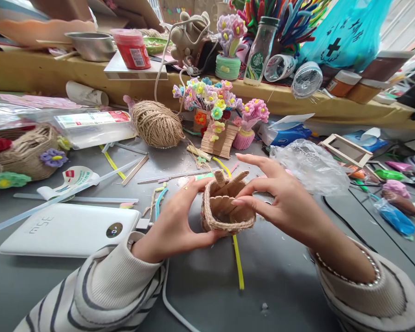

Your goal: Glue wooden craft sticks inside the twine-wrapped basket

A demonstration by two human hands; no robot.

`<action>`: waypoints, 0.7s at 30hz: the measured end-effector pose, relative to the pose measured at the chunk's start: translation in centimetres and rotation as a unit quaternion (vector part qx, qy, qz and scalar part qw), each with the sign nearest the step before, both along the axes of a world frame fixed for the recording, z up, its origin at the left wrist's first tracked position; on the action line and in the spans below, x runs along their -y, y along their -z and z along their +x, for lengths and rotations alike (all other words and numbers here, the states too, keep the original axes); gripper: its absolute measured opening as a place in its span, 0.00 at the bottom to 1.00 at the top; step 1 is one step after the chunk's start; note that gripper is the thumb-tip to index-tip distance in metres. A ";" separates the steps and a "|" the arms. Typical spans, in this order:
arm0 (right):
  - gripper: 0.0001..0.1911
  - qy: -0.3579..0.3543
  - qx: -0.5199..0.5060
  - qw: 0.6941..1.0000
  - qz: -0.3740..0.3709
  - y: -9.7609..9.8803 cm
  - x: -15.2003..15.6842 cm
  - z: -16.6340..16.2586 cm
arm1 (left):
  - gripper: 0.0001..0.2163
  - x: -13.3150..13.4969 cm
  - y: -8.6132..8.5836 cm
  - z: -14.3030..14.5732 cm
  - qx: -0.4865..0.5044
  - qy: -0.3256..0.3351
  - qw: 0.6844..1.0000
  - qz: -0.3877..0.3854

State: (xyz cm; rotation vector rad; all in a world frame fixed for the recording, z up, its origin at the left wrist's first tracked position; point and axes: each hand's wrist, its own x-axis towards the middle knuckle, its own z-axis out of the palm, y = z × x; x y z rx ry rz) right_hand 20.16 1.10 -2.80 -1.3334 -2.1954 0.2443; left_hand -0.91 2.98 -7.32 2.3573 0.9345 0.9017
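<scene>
A small twine-wrapped basket (228,226) sits low over the grey table, its opening facing up and its inner wall lined with flat wooden sticks. Two twine-wrapped prongs (240,177) rise from its far side. My left hand (180,221) grips the basket from the left, thumb along the near wall. My right hand (280,198) reaches over the right rim; its thumb and a finger pinch together inside the opening, with another finger stretched out above. Whatever is between those fingertips is hidden. Beneath the basket runs a yellow strip (240,263), showing at front and back.
Left lie a white power bank (72,230) with a cable and a translucent glue stick (69,193). Behind are a twine ball (157,123), crocheted-looking flowers (210,99) and a stick-built piece (219,139). A crumpled plastic bag (307,166) lies right. A glass bottle (261,53) stands on the shelf.
</scene>
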 end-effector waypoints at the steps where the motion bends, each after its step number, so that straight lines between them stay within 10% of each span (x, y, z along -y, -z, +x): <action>1: 0.10 -0.001 -0.001 1.000 0.001 0.0 0.0 0.0 | 0.29 0.0 0.0 0.0 -0.002 0.005 1.000 0.003; 21: 0.14 -0.052 0.030 0.998 0.036 -1.2 1.1 0.1 | 0.34 0.1 0.8 -0.7 -0.004 0.057 0.995 0.083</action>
